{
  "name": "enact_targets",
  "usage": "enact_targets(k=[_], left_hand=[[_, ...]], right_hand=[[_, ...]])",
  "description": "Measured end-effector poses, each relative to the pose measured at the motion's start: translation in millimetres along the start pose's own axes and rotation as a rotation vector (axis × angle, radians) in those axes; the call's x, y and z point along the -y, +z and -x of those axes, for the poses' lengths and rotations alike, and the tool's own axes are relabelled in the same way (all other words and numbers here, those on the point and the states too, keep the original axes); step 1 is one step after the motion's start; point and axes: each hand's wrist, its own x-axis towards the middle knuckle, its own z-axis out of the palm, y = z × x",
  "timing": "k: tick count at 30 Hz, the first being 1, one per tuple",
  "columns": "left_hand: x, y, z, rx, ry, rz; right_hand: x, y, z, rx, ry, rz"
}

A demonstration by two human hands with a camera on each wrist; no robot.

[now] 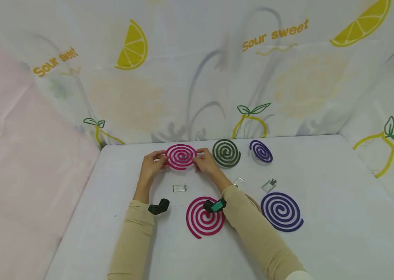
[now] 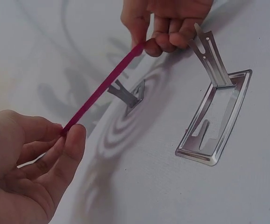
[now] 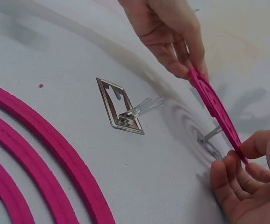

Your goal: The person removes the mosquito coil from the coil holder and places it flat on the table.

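Pinched from both sides: left hand (image 1: 151, 166) and right hand (image 1: 205, 161) each grasp an edge of the pink coil (image 1: 181, 155) between thumb and fingers. Coil raised over the surface (image 1: 326, 241), near its far edge and left of that edge's middle. Beneath it I see a stand (image 2: 124, 95), hard to make out in the head view; whether the two touch, I cannot tell. Front stand (image 1: 179, 188) sits nearer the near edge.

Along the far edge, right of the hands: green coil (image 1: 226, 153), then a tilted purple coil (image 1: 261, 151).

Writing: I read "Sour sweet" in orange twice on the cloth (image 1: 183, 77) behind.

Obscured: brown coil (image 1: 254, 201), mostly under the right sleeve (image 1: 260, 233), only an arc showing; flat pink coil (image 1: 205, 216), partly covered by the right wrist camera (image 1: 215, 205). Both sleeves are cut off at the bottom of the head view.
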Motion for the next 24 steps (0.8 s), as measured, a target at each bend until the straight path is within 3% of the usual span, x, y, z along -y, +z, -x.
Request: enact_targets(k=[14, 24], left_hand=[[-6.9, -0.4, 3.7, 0.015, 0.021, 0.037], [-10.7, 0.9, 7.5, -0.001, 0.015, 0.002]], right_hand=[[4, -3, 4, 0.016, 0.011, -0.010], [3, -5, 7, 0.015, -0.020, -0.010]])
